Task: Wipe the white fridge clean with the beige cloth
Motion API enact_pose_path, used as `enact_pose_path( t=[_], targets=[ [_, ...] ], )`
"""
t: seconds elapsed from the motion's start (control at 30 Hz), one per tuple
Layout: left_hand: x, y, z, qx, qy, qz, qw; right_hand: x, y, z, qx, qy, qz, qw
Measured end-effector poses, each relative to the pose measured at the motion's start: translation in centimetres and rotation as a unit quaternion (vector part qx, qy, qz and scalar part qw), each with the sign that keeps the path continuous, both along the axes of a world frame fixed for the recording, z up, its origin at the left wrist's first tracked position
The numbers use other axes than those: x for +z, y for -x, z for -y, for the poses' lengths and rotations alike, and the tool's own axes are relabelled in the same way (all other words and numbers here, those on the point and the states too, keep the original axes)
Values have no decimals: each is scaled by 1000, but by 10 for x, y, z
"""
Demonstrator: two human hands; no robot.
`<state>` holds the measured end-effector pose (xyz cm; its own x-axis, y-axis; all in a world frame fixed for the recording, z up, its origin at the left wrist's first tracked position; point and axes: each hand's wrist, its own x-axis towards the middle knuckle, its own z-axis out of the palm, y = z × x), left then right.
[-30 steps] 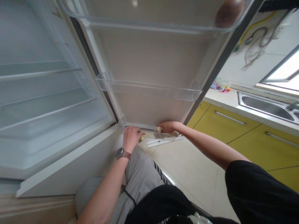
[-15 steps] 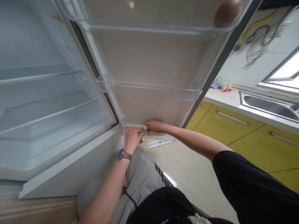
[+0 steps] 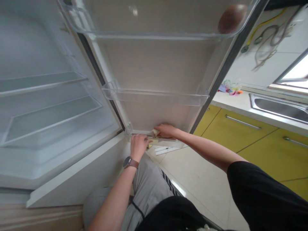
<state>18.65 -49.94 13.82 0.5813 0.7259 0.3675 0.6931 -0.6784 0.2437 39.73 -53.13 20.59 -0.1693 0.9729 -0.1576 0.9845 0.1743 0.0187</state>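
My left hand (image 3: 139, 145), with a watch (image 3: 127, 162) on its wrist, is closed over the front rim of the clear bottom door shelf (image 3: 166, 140), near its left end. My right hand (image 3: 166, 130) reaches into that same shelf from the right. Between its fingers is a small crumpled whitish cloth (image 3: 156, 132), pressed down into the shelf; part of it is hidden by the fingers. The open fridge door (image 3: 156, 67) stands in front of me, its inner side facing me.
Above are a middle door shelf (image 3: 156, 98) and an upper door shelf (image 3: 158, 36) with a round brown item (image 3: 232, 19). The fridge interior (image 3: 48, 138) with glass shelves is on the left. Yellow cabinets (image 3: 231, 134), a sink (image 3: 281, 107) and a counter (image 3: 243, 99) are on the right.
My right hand has slid slightly to the right along the bottom shelf with the cloth, away from my left hand. The left hand keeps its place on the rim. The view has shifted a little.
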Motion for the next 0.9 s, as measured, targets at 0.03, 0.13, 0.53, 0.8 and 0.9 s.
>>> enact_pose_path(
  t=[0.03, 0.13, 0.53, 0.8, 0.9],
  targets=[
    [1, 0, 1, 1, 3, 2, 1000, 9, -4, 9, -1, -50, 18, 999],
    [3, -1, 2, 1, 18, 5, 1000, 33, -17, 38, 18, -243, 61, 968],
    [1, -2, 1, -2, 12, 13, 1000, -10, -36, 36, 29, -237, 87, 967],
    [3, -7, 1, 1, 21, 12, 1000, 23, -54, 28, 22, -204, 5, 979],
    [2, -9, 1, -2, 23, 14, 1000, 39, -61, 31, -23, -279, 5, 960]
  ],
)
